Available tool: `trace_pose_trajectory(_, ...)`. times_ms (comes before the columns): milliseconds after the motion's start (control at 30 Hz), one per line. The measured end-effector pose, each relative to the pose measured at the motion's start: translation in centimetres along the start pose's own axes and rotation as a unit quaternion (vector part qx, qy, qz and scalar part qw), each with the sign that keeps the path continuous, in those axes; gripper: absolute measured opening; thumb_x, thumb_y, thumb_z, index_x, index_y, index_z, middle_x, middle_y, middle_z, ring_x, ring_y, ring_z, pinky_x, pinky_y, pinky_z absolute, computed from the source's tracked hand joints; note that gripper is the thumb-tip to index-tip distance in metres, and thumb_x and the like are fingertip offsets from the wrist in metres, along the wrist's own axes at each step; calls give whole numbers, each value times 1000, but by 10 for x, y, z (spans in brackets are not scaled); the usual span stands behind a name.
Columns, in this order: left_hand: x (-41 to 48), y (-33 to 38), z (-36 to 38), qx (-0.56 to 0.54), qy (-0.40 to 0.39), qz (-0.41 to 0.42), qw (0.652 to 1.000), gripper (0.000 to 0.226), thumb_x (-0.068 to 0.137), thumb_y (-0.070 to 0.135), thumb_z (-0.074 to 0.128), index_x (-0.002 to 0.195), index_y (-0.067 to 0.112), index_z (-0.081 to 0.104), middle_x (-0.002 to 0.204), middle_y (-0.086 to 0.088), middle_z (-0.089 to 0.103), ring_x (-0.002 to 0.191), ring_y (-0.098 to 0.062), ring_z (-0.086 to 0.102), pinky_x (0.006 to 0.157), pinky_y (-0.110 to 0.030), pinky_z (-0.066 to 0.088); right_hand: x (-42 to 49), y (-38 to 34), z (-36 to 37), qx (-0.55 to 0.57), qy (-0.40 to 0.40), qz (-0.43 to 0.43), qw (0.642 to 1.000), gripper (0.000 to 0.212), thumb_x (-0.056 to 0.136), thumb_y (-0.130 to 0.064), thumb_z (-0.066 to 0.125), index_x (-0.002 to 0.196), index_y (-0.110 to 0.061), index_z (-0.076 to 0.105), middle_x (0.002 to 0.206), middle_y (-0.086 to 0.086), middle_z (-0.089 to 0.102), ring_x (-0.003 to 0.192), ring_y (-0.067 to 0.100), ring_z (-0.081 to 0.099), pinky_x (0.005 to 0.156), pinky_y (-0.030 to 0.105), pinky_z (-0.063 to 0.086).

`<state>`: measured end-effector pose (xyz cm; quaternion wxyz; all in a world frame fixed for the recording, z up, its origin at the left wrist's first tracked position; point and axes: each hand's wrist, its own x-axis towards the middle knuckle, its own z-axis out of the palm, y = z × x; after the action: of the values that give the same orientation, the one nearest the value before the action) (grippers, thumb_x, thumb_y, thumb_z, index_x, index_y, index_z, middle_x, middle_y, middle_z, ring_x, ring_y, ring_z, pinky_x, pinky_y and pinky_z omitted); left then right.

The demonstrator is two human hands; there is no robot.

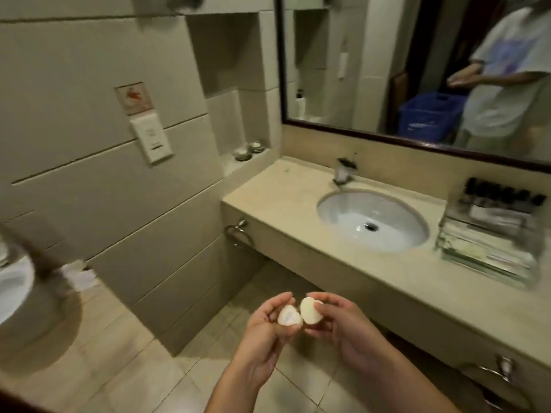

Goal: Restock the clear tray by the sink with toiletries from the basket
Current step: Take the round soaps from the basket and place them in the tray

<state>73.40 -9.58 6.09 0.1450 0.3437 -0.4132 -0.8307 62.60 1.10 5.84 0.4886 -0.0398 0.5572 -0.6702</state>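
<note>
Two small toiletries are in hand, one each. The left hand (268, 326) pinches a white rounded soap with a faint bluish mark (289, 318) between its thumb and curled fingers. The right hand (346, 326) grips a plain cream-white rounded soap (311, 311) the same way, thumb on the near face and fingertips behind. The two pieces sit almost edge to edge between the two sets of fingertips, and I cannot tell whether they touch. Both hands are closed narrowly round their loads, with nothing spare in either palm. Well beyond the right fingers, up and to their right, the clear tiered plastic tray (447, 245) stands on the beige stone counter (268, 201), past the oval white sink (371, 223). It already holds a back row of dark-capped little bottles (504, 192) and flat packets below. The blue plastic basket (429, 114) appears only as a mirror reflection, far from the fingers. These soaps look light, hard and smooth. They may be wrapped, though blur hides that, so they are likely to slip if squeezed on their curved edges. The surer hold is probably across the flat faces, thumb opposite fingertips. Setting each down gently into a free compartment should keep them from chipping or skidding out.
</note>
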Motion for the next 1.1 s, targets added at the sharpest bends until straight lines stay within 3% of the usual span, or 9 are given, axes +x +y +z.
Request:
trace_pose_trajectory(133,42,-27,74,76,-59,-45,994,47,73,-28,54,106,4,63,89,-9,68,75,-15,66,58,-18,54,-1,-27,-76,79,65,-30,994,16,94,0,46,97,-3,61,86,17,68,60,19,68,48,26,56)
trace_pose_trajectory(233,73,-51,134,92,-94,-83,988,41,74,-24,58,106,2,61,82,-9,69,64,-10,68,55,-15,53,1,-49,-140,96,102,-43,989,16,94,1,46,96,-4,61,76,13,71,57,19,68,50,27,57)
trace_pose_trajectory(367,112,-81,209,88,-130,-115,981,37,73,-17,63,106,0,59,84,-12,72,71,-15,70,61,-18,55,4,-85,-220,104,144,-54,983,16,93,-1,48,102,-2,61,86,19,71,70,28,68,52,30,58)
trace_pose_trajectory(500,146,-107,271,103,-131,-144,975,39,73,-12,68,109,0,58,99,-19,68,85,-24,65,80,-26,55,1,-113,-290,115,186,-59,974,17,94,-1,48,106,-2,60,97,26,67,70,32,71,53,30,57)
trace_pose_trajectory(633,174,-125,321,141,-120,-162,969,35,75,-8,69,107,3,59,102,-19,66,81,-25,66,63,-21,56,1,-132,-346,147,221,-58,962,16,94,-1,47,106,-2,58,102,28,62,68,30,72,54,30,58)
trace_pose_trajectory(800,218,-145,363,185,-133,-200,953,37,75,-9,70,108,3,59,106,-21,64,87,-28,65,62,-21,56,20,-143,-396,190,265,-55,944,14,94,-1,48,103,-3,58,97,26,67,68,31,71,58,32,59)
trace_pose_trajectory(967,277,-147,398,191,-170,-227,940,44,69,-6,71,110,1,57,89,-17,64,79,-28,62,62,-22,57,62,-158,-429,238,295,-48,924,17,90,7,48,100,-4,57,89,24,68,63,30,71,55,30,59)
trace_pose_trajectory(1100,338,-137,426,196,-185,-257,928,23,91,-2,49,112,3,58,98,-15,65,83,-25,63,66,-22,58,104,-184,-446,242,312,-50,917,24,88,13,46,102,-4,57,93,24,65,64,27,71,56,29,59)
